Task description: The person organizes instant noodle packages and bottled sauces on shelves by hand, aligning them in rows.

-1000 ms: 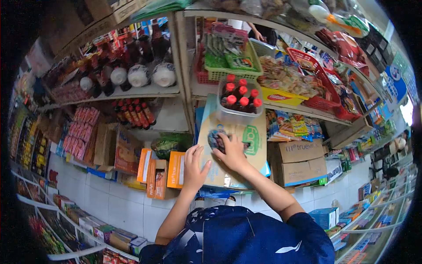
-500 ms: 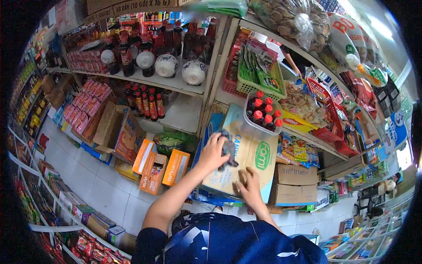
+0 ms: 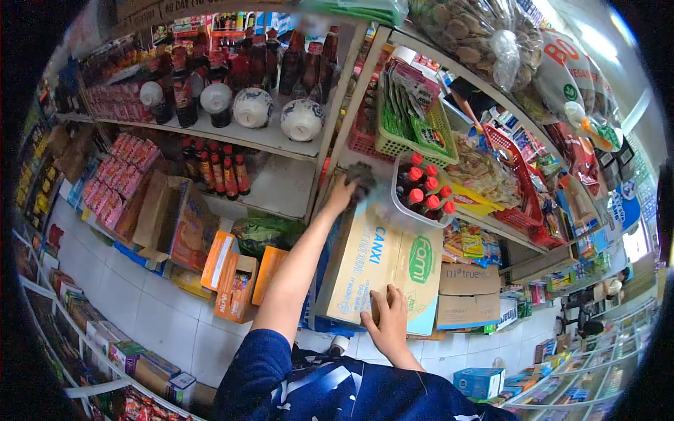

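A dark grey crumpled cloth [image 3: 361, 179] is in my left hand [image 3: 342, 192], which reaches to the shelf edge behind the carton. The tan Fami carton [image 3: 365, 256] stands in front of the shelf. On its near part rests my right hand [image 3: 388, 321], fingers spread, with nothing in it. Beside the cloth, at the carton's back, is a clear plastic tub [image 3: 414, 216] of dark bottles with red caps [image 3: 425, 189].
Bowls [image 3: 302, 119] and dark bottles stand on the left shelf. A green basket [image 3: 421, 149] and a red basket [image 3: 516, 168] hold packets at the right. Orange boxes [image 3: 235, 288] sit on the floor at left. Part of another person's arm [image 3: 469, 111] shows behind the shelf.
My left hand has moved with the cloth from the carton's top to the shelf edge behind it. My right hand has shifted slightly down and towards me, its fingers more spread.
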{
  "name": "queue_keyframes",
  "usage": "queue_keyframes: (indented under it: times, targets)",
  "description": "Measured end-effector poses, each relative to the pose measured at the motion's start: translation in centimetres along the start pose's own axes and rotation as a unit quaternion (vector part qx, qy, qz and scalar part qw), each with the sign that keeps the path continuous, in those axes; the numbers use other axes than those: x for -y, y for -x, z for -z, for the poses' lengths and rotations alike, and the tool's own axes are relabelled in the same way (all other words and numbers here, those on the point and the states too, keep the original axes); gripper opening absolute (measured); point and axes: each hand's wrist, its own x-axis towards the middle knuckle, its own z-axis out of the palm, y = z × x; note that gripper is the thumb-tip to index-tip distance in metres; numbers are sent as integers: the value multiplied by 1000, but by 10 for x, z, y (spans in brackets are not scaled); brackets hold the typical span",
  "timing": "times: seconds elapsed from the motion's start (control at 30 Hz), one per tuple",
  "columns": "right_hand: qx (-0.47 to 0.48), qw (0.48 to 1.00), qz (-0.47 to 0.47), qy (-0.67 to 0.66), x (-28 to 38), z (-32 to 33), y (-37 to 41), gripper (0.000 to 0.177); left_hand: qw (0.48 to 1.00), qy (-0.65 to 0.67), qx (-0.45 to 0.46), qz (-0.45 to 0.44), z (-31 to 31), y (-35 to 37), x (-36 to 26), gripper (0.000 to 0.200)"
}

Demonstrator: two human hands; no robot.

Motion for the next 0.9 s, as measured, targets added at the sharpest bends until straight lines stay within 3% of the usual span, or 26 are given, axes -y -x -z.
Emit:
queue_keyframes:
  times: [0.07,0.27,0.33,0.4,0.53,0.6,0.67,0.77,0.9]
  targets:
    - [2,1000,-10,-2,-3,1,1,46,999,-6,-17,35,2,2,20,54]
    - [-7,1000,9,1,-5,-1,2,44,994,17,18,110,16,53,42,45]
    - [-44,998,18,46,-1,-5,0,42,996,0,14,92,23,73,71,46]
    - [-53,996,27,66,1,-9,-2,40,988,0,52,146,29,104,82,48]
    - [-58,996,28,67,-2,-12,-2,39,990,22,24,138,35,174,89,50]
    - [-55,994,27,86,-2,-13,-2,40,984,-56,-26,166,32,211,105,49]
    - [-58,995,24,81,-2,-13,-2,40,991,-96,-21,92,35,242,135,50]
    - [-73,993,10,87,-2,-13,-1,40,989,-89,-42,113,38,279,149,48]
    - [-106,991,13,79,-2,-11,-2,37,994,-40,-18,103,46,290,101,46]
